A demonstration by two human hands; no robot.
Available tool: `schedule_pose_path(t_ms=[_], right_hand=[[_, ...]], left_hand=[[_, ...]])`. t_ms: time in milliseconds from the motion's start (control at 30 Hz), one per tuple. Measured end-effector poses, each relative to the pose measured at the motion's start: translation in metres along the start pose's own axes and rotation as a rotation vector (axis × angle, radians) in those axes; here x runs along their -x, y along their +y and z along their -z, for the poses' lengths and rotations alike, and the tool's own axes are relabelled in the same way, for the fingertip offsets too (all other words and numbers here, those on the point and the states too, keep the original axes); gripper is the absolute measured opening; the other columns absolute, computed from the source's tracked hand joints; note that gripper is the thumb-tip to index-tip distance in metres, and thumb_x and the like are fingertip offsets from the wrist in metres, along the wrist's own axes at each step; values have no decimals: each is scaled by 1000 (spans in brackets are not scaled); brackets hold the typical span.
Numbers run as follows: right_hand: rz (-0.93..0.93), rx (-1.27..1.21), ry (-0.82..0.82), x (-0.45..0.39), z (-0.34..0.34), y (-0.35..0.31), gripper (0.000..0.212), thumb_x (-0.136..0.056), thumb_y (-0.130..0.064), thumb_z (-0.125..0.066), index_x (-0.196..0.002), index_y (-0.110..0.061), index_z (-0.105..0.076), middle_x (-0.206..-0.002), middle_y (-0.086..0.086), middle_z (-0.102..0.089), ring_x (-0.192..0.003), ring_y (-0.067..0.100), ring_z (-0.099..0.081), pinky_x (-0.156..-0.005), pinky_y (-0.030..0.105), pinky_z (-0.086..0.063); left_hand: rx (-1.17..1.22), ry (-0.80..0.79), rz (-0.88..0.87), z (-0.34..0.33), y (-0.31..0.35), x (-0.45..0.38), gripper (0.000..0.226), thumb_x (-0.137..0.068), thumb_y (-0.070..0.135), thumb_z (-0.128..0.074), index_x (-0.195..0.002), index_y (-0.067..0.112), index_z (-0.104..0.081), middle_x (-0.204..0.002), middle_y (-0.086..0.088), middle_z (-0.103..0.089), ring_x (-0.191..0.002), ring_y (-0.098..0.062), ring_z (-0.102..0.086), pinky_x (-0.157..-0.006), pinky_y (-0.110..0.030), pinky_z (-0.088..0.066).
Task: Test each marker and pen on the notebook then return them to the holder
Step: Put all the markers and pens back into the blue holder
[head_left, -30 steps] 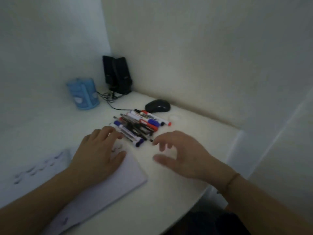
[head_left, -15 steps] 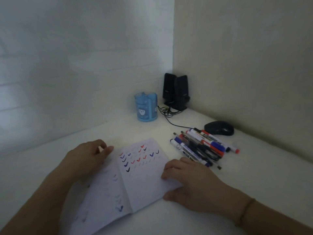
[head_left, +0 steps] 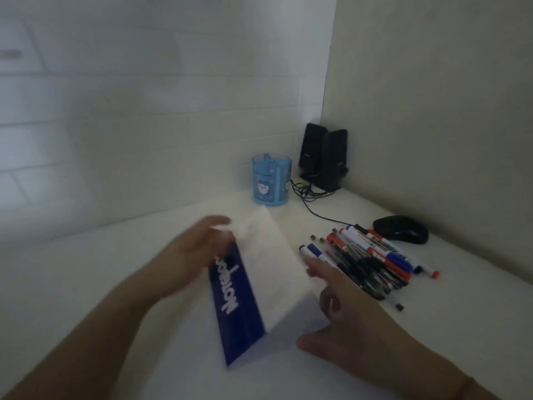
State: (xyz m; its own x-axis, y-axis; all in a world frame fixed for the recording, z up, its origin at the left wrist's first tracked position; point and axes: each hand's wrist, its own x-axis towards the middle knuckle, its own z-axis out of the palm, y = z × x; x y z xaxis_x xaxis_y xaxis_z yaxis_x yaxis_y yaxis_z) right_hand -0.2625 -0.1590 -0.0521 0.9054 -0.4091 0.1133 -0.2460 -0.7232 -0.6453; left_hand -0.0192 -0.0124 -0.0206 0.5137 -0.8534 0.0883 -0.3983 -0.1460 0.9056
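Observation:
The notebook (head_left: 259, 272) lies half folded on the white desk, its blue cover with white lettering (head_left: 233, 301) turned up on the left and a white page on the right. My left hand (head_left: 196, 249) grips the cover's upper left edge. My right hand (head_left: 343, 307) rests with spread fingers against the notebook's right side. A pile of markers and pens (head_left: 366, 261) with red, blue and black caps lies just right of the notebook. The blue translucent holder (head_left: 271, 180) stands at the back near the wall corner; I see nothing inside it.
A black mouse (head_left: 401, 229) sits behind the pile by the right wall. Two black speakers (head_left: 323, 155) with tangled cables (head_left: 305, 192) stand in the corner beside the holder. Walls close the desk at the back and the right.
The notebook lay open showing coloured check marks; now my left hand has swung its blue cover up and over. The view has shifted slightly left.

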Motion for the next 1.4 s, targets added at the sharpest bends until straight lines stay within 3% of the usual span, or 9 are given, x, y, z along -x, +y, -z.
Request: schedule_pose_path(t_ms=[133,300,433,633,800,967,1067,1233,1400], right_hand=[[18,174,-30,1,-2,-8,101,-55,-71,-71,-126,-69,0,-120,-52,-11,-109,-9,-42,-92,20,-45],[188,444,-56,-4,-10,8,52,-75,-81,-34,-116,-51,-47,-135,-31,-31,-117,-6,-37,-102,26,-37],[229,448,-39,-32,-18,-4,41,-81,-68,-46,-111,-41,-53,-122,-26,-44,-113,0,-41,-99,20,-31],[173,355,125,-119,-58,-31,31,-85,-49,-58,-109,-27,-57,-113,-10,-53,-105,13,-45,-93,26,-37],[174,301,203,-157,-87,-33,25,-88,-29,-53,-112,-21,-58,-114,-5,-57,-108,16,-46,-98,28,-36],[138,354,125,-171,-62,-41,32,-88,-35,-53,-118,-26,-59,-121,-7,-60,-111,16,-51,-101,30,-38],[139,355,432,-199,-28,-33,45,-84,-40,-61,-126,-25,-52,-127,-2,-53,-118,22,-48,-97,34,-40],[-95,272,435,-267,13,6,61,-77,-31,-73,-130,-18,-46,-148,17,-16,-118,37,-44,-101,38,-41],[-23,140,572,-287,12,18,23,-77,-13,-74,-83,-10,-53,-113,16,-49,-99,31,-55,-78,27,-43]], left_hand=[[-724,-165,-44,-35,-12,9,93,-63,92,-21,-140,41,-28,-135,16,-44,-120,-7,-40,-103,-36,-39],[-957,-269,-35,-45,-8,17,106,-56,96,-27,-147,44,-8,-155,16,-11,-140,-13,-8,-116,-41,-11],[-1001,-281,-25,-36,-9,16,108,-55,95,-39,-146,47,-8,-157,16,1,-144,-15,2,-118,-47,1],[-964,98,2,-5,-41,-1,65,-80,73,-43,-136,40,-37,-143,17,-36,-131,-11,-31,-113,-40,-22],[-938,244,107,6,-53,-9,40,-94,50,-45,-133,45,-44,-142,16,-37,-133,-15,-29,-114,-48,-18],[-951,238,61,6,-54,-15,40,-97,31,-47,-130,53,-45,-146,19,-34,-135,-15,-26,-115,-46,-14],[-944,97,-101,1,-53,-14,61,-95,16,-44,-142,50,-26,-150,22,-28,-137,-9,-21,-114,-32,-10],[-942,55,-196,-3,-60,-12,50,-92,50,-21,-141,44,-27,-145,23,-29,-134,-5,-21,-114,-33,-14],[-946,47,-195,-4,-66,-14,53,-90,54,-20,-141,42,-30,-146,22,-30,-134,-5,-22,-115,-38,-16]])
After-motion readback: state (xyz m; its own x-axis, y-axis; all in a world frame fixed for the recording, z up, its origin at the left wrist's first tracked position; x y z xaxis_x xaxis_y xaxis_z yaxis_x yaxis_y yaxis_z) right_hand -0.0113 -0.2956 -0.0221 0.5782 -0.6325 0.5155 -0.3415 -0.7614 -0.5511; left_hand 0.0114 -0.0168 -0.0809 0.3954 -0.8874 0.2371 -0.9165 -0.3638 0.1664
